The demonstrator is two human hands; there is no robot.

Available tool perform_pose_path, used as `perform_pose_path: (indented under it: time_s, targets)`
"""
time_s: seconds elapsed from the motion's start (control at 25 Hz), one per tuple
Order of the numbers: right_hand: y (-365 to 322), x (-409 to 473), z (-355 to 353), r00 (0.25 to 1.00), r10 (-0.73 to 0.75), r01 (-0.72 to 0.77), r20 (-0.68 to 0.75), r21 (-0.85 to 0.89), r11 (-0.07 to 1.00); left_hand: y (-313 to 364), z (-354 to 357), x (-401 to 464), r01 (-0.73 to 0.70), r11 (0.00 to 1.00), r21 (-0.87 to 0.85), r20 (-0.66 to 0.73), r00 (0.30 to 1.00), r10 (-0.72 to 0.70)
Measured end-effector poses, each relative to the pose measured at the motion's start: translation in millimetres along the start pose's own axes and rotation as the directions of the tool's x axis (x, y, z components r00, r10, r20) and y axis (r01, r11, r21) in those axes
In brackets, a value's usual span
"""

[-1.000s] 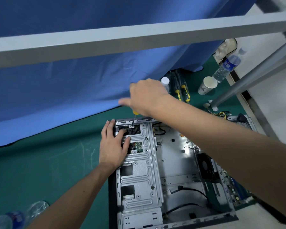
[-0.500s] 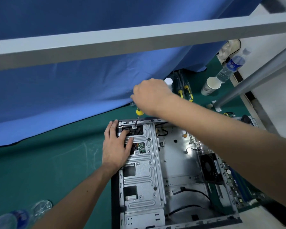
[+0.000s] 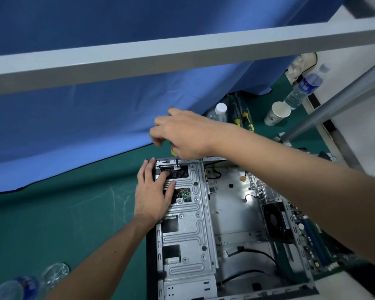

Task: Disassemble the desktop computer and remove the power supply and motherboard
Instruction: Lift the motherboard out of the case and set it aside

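An open silver computer case lies on the green mat. My left hand rests flat on its drive cage, fingers spread near a small green circuit board. My right hand grips a yellow-handled screwdriver held upright, its tip on a screw at the cage's far edge. The handle is mostly hidden by the fingers. A black fan and a board with blue slots sit at the case's right side, partly behind my right forearm.
Blue cloth hangs behind the case under a grey frame bar. At the back right stand a white-capped bottle, yellow-handled tools, a paper cup and a water bottle. Bottles lie at bottom left.
My right hand has shifted its fingers on the screwdriver handle, turning it. The left hand stays on the cage. The camera has drifted slightly.
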State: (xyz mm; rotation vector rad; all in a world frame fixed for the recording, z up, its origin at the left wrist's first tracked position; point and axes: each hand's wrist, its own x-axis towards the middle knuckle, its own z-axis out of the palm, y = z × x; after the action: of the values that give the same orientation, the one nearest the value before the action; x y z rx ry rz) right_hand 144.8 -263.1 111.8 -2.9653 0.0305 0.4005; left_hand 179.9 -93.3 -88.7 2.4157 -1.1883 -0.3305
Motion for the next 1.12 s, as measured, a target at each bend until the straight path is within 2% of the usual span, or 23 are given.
perform_pose_path:
  time_s: [0.04, 0.08, 0.12, 0.2, 0.24, 0.28, 0.32, 0.4, 0.44, 0.48, 0.6, 0.64, 0.72, 0.8, 0.84, 0.88, 0.96, 1.0, 1.04, 1.12]
  targets:
    - [1, -3, -2, 0.998, -0.045, 0.039, 0.042, 0.124, 0.992, 0, 0, 0, -0.003, 1.000, 0.001, 0.000, 1.000, 0.003]
    - [1, -5, -1, 0.998, -0.019, 0.008, 0.063, 0.171, 0.985, -1, 0, 0, -0.005, 1.000, 0.004, 0.001, 1.000, 0.005]
    - [0, -5, 0, 0.995, 0.082, -0.089, 0.055, 0.138, 0.986, -1, 0, 0, -0.005, 1.000, 0.006, 0.000, 1.000, 0.005]
    - [0, -2, 4, 0.925, 0.380, -0.378, -0.014, -0.139, 0.915, -2, 0, -1, 0.002, 1.000, 0.000, -0.002, 1.000, -0.002]
    - [-1, -2, 5, 0.910, 0.408, -0.413, -0.070, -0.237, 0.879, -2, 1, -1, 0.002, 1.000, -0.002, -0.003, 1.000, -0.002]
    - [-1, -2, 7, 0.928, 0.360, -0.371, -0.091, -0.252, 0.894, -2, 1, -1, -0.003, 1.000, 0.000, -0.003, 1.000, 0.003]
    - [-1, -3, 7, 0.963, 0.258, -0.268, -0.080, -0.189, 0.945, -2, 1, 0, -0.007, 1.000, 0.005, -0.005, 1.000, 0.007]
    - [-6, -4, 1, 1.000, 0.018, -0.018, 0.016, 0.010, 1.000, -2, 2, 0, -0.005, 1.000, 0.007, -0.007, 1.000, 0.005]
    - [-14, -4, 0, 0.998, -0.019, 0.014, 0.058, 0.087, 0.996, -2, 2, 0, -0.004, 1.000, 0.003, -0.004, 1.000, 0.004]
    - [-22, -3, 2, 0.998, 0.009, -0.014, 0.061, 0.093, 0.996, -1, 2, 0, -0.001, 1.000, -0.002, 0.003, 1.000, 0.001]
    - [-31, 4, 8, 0.944, 0.324, -0.328, -0.055, -0.109, 0.938, -1, 2, 1, 0.007, 1.000, -0.007, 0.004, 1.000, -0.007]
    - [-26, 4, 8, 0.937, 0.333, -0.347, -0.106, -0.170, 0.922, -2, 2, 1, 0.001, 1.000, -0.003, 0.002, 1.000, -0.001]
    - [-12, 0, 4, 0.971, 0.231, -0.238, -0.061, -0.141, 0.961, -2, 2, 1, -0.007, 1.000, 0.001, 0.000, 1.000, 0.007]
    - [5, -5, -3, 0.995, 0.090, -0.090, 0.053, 0.001, 0.996, -2, 1, 1, 0.001, 1.000, -0.003, -0.003, 1.000, -0.001]
    - [9, -7, -4, 0.996, 0.066, -0.068, 0.060, 0.030, 0.997, -2, 1, 1, 0.003, 1.000, -0.003, -0.001, 1.000, -0.003]
    - [10, -7, -2, 0.995, 0.095, -0.095, 0.041, -0.002, 0.995, -2, 1, 0, 0.003, 1.000, -0.004, 0.001, 1.000, -0.003]
    - [9, -4, 5, 0.964, 0.261, -0.265, -0.047, -0.120, 0.957, -2, 1, 0, 0.005, 1.000, -0.014, 0.000, 1.000, -0.005]
    - [8, -3, 10, 0.952, 0.295, -0.306, -0.086, -0.182, 0.934, -2, 1, 0, 0.005, 1.000, -0.018, -0.002, 1.000, -0.005]
    - [6, -4, 14, 0.956, 0.276, -0.292, -0.100, -0.245, 0.925, -2, 1, 0, 0.003, 1.000, -0.018, -0.004, 1.000, -0.003]
    - [6, -6, 16, 0.980, 0.179, -0.190, -0.083, -0.143, 0.971, -2, 1, 0, -0.006, 1.000, -0.010, -0.007, 1.000, 0.006]
